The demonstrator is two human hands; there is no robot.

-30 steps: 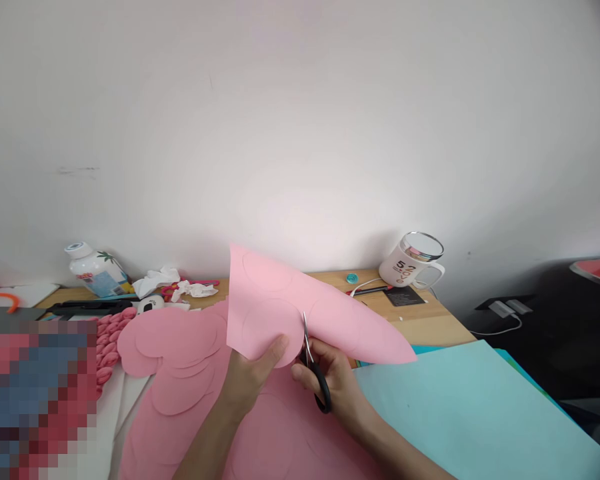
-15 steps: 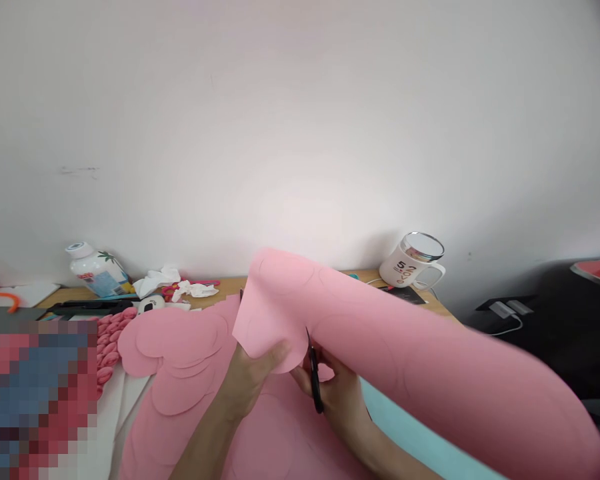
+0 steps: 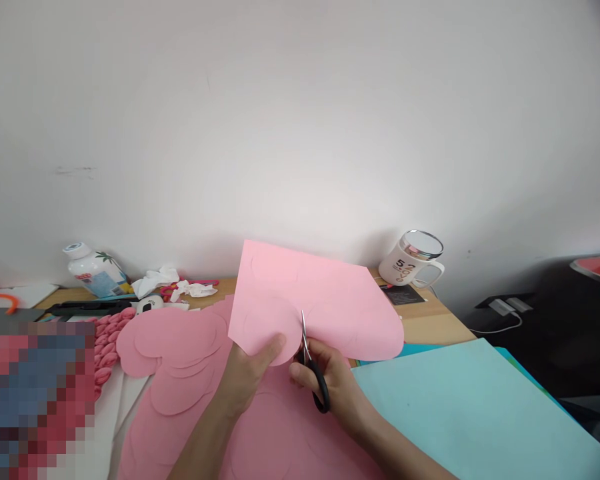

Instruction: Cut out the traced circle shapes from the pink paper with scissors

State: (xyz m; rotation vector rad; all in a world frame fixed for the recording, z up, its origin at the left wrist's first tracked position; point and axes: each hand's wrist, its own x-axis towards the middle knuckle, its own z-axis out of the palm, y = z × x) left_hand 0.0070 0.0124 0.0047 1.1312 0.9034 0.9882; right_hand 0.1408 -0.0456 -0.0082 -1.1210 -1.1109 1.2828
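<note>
A pink sheet with faint circles drawn on it stands up in front of the wall. My left hand grips its lower left part, thumb on the near face. Black-handled scissors are in my right hand, their slightly parted blades pointing up at the sheet beside a rounded edge. Below both hands lies more pink paper with circle outlines. Rounded pink cut-outs overlap in a pile to the left.
A white mug stands at the back right, near a black card. Light blue sheets lie on the right. At the back left are a white bottle, crumpled tissues and a braided pink item.
The long right part of the pink sheet has swung back and left, uncovering the light blue sheets. The scissors have tilted, and their blades show more apart.
</note>
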